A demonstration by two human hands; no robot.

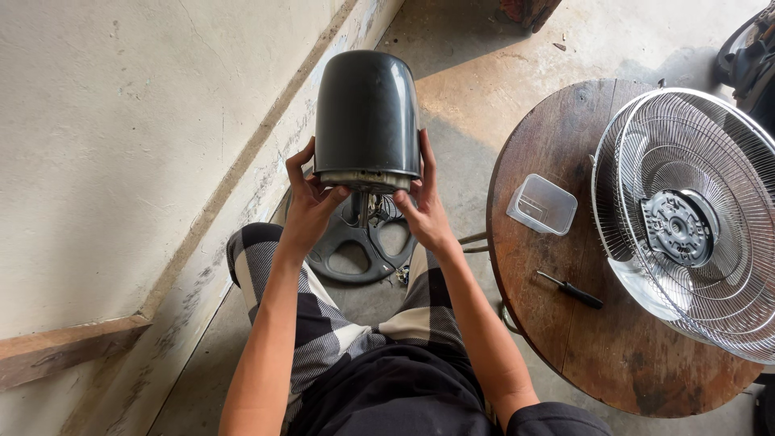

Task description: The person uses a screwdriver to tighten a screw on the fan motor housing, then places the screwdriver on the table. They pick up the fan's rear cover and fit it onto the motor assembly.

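Between the left hand (pixel 307 206) and right hand (pixel 425 211), both gripping its lower rim, sits the dark motor housing (pixel 367 117)

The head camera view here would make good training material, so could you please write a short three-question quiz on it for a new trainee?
1. True or false: both hands grip the dark grey fan motor cover at its lower rim.
2. Which lies on the round wooden table between the clear plastic container and the table's near edge? A) a hammer B) a black-handled screwdriver C) a spanner
3. Fill in: the wire fan guard rests on the table's ____ side.

Key
1. True: the left hand and right hand hold it from either side.
2. B
3. Right
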